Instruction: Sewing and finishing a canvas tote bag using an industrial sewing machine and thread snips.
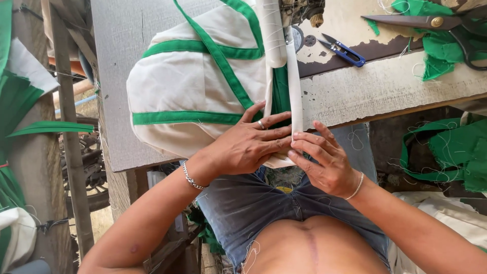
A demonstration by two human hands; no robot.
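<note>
Cream strap (pixel 296 86) under right hand (pixel 327 162), left hand (pixel 248 144)

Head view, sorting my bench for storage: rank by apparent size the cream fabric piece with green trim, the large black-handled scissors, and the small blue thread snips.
1. Cream fabric piece with green trim, largest by far.
2. Large black-handled scissors, partly cut off at the frame edge.
3. Small blue thread snips, smallest.

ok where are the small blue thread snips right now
In the head view, the blue thread snips lie on the worn table, upper right, between the sewing machine and the large scissors.
</note>
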